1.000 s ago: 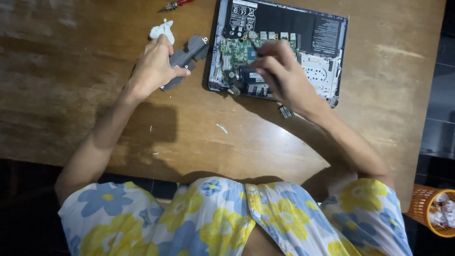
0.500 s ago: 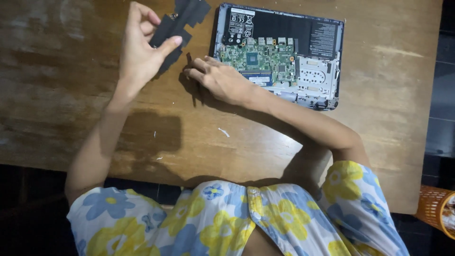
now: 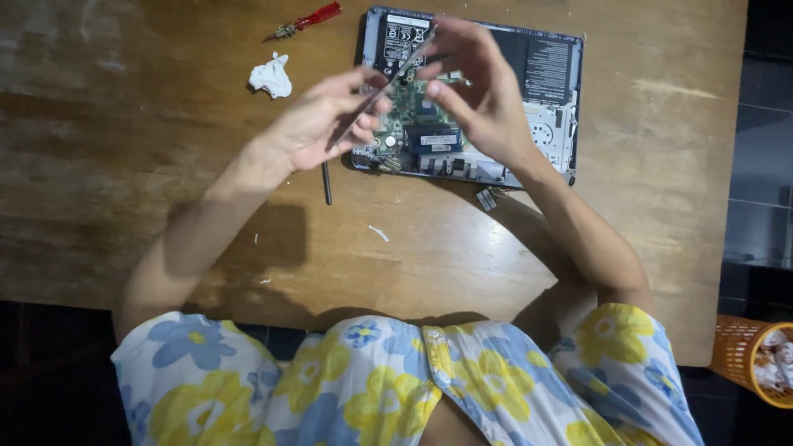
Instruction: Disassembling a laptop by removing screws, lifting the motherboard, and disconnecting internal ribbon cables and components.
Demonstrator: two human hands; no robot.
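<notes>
A thin, flat grey strip (image 3: pixel 382 89), blurred so its kind cannot be told, is held slantwise between both hands above the opened laptop (image 3: pixel 555 99). The left hand (image 3: pixel 318 128) pinches its lower end, fingers curled close. The right hand (image 3: pixel 483 91) meets its upper end with fingertips drawn narrow around it. Both hands hang over the laptop's left half, where the green circuit board (image 3: pixel 409 103) and a dark memory module (image 3: pixel 435 139) show below them. A slim dark rod (image 3: pixel 327 183) lies on the wooden table (image 3: pixel 124 165) just under the left hand. A crumpled white tissue (image 3: pixel 271 76) and a red-handled screwdriver (image 3: pixel 307 20) lie farther left. An orange basket (image 3: pixel 747 359) stands off the table's right corner.
</notes>
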